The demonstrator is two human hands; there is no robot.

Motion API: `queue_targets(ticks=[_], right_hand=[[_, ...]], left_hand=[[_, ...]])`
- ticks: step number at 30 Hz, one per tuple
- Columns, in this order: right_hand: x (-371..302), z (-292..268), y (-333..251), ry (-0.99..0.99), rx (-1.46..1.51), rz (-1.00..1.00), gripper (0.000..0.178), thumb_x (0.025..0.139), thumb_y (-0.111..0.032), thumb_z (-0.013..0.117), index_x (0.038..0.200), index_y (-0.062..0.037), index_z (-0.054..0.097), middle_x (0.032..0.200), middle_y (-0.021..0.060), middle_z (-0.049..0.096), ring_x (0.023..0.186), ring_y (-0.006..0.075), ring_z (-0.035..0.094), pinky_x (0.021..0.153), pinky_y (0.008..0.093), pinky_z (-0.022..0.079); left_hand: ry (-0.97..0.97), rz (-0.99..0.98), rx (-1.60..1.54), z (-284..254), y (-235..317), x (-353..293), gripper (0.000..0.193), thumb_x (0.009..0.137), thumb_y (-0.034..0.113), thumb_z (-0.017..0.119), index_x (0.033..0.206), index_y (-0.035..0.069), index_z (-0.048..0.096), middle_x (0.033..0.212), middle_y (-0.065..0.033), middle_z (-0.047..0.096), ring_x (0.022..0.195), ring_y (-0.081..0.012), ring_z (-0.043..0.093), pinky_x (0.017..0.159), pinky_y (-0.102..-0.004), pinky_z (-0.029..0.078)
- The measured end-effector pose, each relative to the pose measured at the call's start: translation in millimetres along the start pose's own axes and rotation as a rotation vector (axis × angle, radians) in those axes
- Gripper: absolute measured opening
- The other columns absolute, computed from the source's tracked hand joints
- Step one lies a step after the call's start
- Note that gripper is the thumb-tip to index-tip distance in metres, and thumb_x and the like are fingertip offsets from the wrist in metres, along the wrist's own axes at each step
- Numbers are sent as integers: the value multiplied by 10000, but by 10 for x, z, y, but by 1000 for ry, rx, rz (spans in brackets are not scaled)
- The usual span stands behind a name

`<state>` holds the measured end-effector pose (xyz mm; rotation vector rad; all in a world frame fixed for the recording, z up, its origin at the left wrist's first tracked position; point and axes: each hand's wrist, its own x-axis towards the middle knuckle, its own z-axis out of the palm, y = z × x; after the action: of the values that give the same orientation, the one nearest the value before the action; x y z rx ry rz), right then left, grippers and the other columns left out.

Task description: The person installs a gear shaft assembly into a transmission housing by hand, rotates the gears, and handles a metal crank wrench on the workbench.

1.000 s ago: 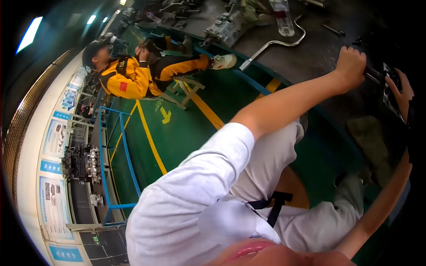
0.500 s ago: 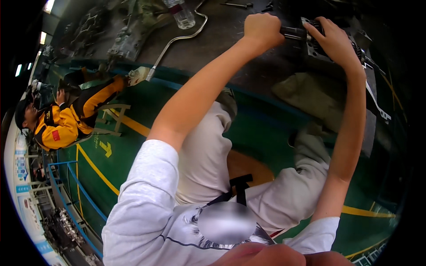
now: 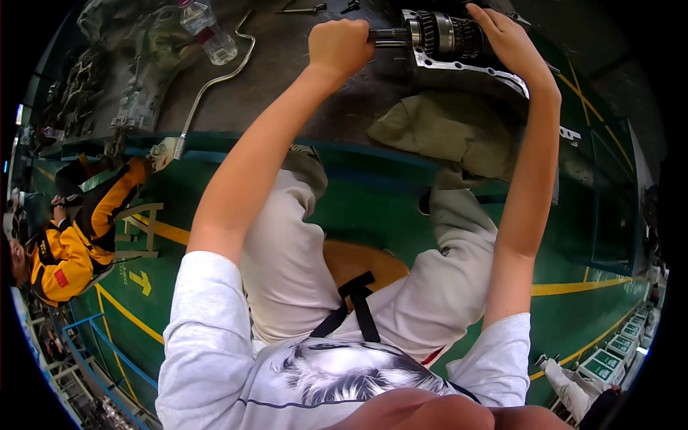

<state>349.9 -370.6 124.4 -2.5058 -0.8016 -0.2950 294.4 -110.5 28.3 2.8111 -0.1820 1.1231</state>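
My left hand (image 3: 340,49) is closed in a fist around the left end of a splined metal shaft (image 3: 390,35). That shaft enters a gear assembly (image 3: 451,36) of dark and bright toothed rings. The gears lie in a silver metal housing (image 3: 469,69) with bolt holes along its near flange. At the right end of the gears is my right hand (image 3: 512,44), its fingers stretched out and held together. It hides that end of the assembly, and whether its palm touches the gears cannot be made out.
On the dark workbench (image 3: 287,93) are a clear plastic bottle (image 3: 209,34), a long bent metal bar (image 3: 215,82) and castings (image 3: 143,100) at left. An olive cloth (image 3: 444,132) hangs over the near edge. A person in orange and black (image 3: 64,258) sits at far left.
The whole view has shifted, so bench and gears show farther left. My right hand has slid toward the gears' right end, uncovering more rings. My left hand stays on the shaft.
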Motion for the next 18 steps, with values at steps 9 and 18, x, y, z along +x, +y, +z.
queue_targets(ticks=[9, 18], right_hand=[[-69, -121, 94, -85, -132, 164, 510, 898, -486, 471, 1106, -41, 608, 922, 165, 627, 856, 299, 590, 796, 365, 440], [-82, -203, 165, 24, -73, 181, 444, 905, -403, 508, 1095, -11, 595, 928, 145, 624, 835, 266, 562, 805, 323, 434]], left_hand=[[-38, -21, 0, 15, -92, -35, 197, 683, 260, 606, 670, 65, 635, 705, -153, 638, 642, -328, 633, 570, -412, 501], [-137, 25, -23, -35, -83, 22, 161, 684, 230, 602, 652, 72, 596, 644, -143, 622, 604, -331, 624, 547, -419, 493]])
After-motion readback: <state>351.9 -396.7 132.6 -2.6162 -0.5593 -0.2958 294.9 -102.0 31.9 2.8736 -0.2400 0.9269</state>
